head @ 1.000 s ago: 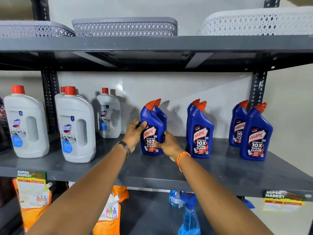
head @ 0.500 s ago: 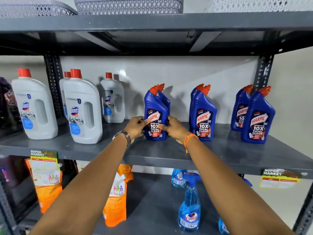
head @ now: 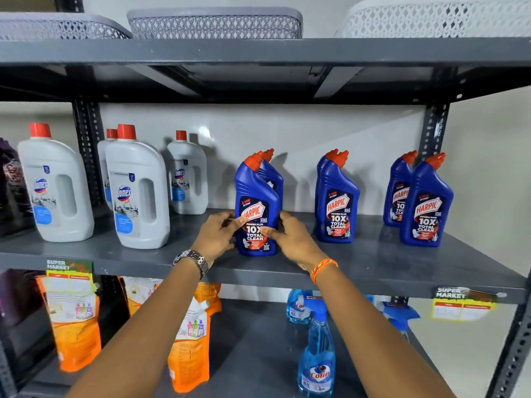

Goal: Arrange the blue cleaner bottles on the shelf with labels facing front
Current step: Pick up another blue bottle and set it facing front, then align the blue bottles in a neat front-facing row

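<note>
A blue cleaner bottle [head: 255, 208] with a red cap stands upright on the grey middle shelf [head: 373, 262], its label facing me. My left hand [head: 217, 235] grips its left side and my right hand [head: 290, 239] grips its right side, thumbs on the label. A second blue bottle [head: 273, 176] stands right behind it. Two more pairs stand to the right: a middle pair [head: 337, 202] and a right pair [head: 426, 205], front labels facing forward.
White red-capped bottles [head: 138, 193] fill the shelf's left half. Mesh baskets [head: 215, 23] sit on the top shelf. Below hang orange pouches [head: 74, 320] and stand blue spray bottles [head: 316, 357]. Price tags [head: 459, 303] hang on the shelf edge.
The view has shifted slightly. Both hands stay on the same front bottle, with the thumbs now lower across its label; the bottle sits a little nearer the shelf's front edge.
</note>
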The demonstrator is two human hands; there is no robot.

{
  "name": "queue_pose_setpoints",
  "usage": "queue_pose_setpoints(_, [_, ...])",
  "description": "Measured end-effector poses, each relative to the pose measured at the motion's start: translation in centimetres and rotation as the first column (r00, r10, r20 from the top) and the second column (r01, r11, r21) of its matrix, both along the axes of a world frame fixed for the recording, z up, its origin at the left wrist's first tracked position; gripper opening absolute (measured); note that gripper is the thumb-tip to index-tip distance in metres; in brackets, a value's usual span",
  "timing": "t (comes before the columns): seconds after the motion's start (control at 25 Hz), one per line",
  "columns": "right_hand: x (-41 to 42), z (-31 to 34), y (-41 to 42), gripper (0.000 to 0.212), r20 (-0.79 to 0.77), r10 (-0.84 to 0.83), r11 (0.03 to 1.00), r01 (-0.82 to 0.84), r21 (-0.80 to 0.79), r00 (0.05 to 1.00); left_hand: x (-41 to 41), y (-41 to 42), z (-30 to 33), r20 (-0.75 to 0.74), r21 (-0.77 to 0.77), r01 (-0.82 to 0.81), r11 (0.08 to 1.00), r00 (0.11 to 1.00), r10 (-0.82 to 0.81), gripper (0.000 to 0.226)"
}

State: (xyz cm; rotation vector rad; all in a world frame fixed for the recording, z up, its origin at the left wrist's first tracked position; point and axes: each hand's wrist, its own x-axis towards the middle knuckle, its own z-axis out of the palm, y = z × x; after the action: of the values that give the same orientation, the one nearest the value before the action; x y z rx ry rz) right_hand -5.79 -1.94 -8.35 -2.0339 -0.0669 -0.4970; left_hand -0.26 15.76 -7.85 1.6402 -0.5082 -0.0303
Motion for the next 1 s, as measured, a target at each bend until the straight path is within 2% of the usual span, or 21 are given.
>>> queue_pose_setpoints(0.36, [-0.7, -0.2, 0.8, 0.058, -0.009, -0.019, 1.000, 0.019, -0.016, 1.000, -0.6, 0.8, -0.5, 0.026, 0.022, -0.037, 0.999, 0.999, 0.036, 0.038])
queue_pose_setpoints(0.56, [-1.3, 0.0, 1.0, 0.058, -0.022, 0.002, 0.999, -0.002, 0.034, 1.000, -1.5, 1.0, -0.4, -0.031, 0.019, -0.036, 0.999, 0.999, 0.037, 0.043])
queue_pose_setpoints(0.64, [-2.4, 0.3, 0.0, 0.057, -0.009, -0.004, 0.996, 0.005, 0.094, 1.000, -3.1, 1.2, -0.7, 0.071, 0.017, -0.196, 0.980, 0.978, 0.194, 0.045])
queue_pose_setpoints(0.72, [-4.1, 0.7, -2.8, 0.047, 0.119, -0.150, 0.976, 0.128, 0.177, 0.981, -6.3, 0.5, -0.7, 0.198, -0.182, -0.365, 0.913, 0.896, 0.397, 0.030])
queue_pose_setpoints(0.76, [-4.8, 0.8, -4.6, 0.039, 0.193, -0.281, 0.937, 0.225, 0.265, 0.940, -8.0, -0.3, -0.5, 0.243, -0.269, -0.363, 0.892, 0.871, 0.428, 0.021])
queue_pose_setpoints(0.8, [-5.2, 0.9, -6.7, 0.033, 0.237, -0.413, 0.878, 0.315, 0.360, 0.879, -9.2, -1.6, -0.4, 0.267, -0.314, -0.317, 0.895, 0.875, 0.403, 0.017])
queue_pose_setpoints(0.88, [-5.0, 0.8, -10.6, 0.039, 0.205, -0.576, 0.773, 0.446, 0.450, 0.791, -10.6, -5.4, 0.2, 0.230, -0.281, -0.124, 0.952, 0.954, 0.193, 0.023])
queue_pose_setpoints(0.96, [-3.9, 0.8, -13.3, 0.055, 0.088, -0.554, 0.773, 0.472, 0.424, 0.828, -9.5, -10.0, 0.9, 0.073, -0.112, 0.074, 0.991, 0.995, -0.066, 0.044])
queue_pose_setpoints(1.0, [-3.4, 0.8, -14.2, 0.060, 0.028, -0.494, 0.797, 0.439, 0.416, 0.869, -8.4, -12.2, 1.2, -0.005, 0.008, 0.088, 0.996, 0.996, -0.088, 0.056])
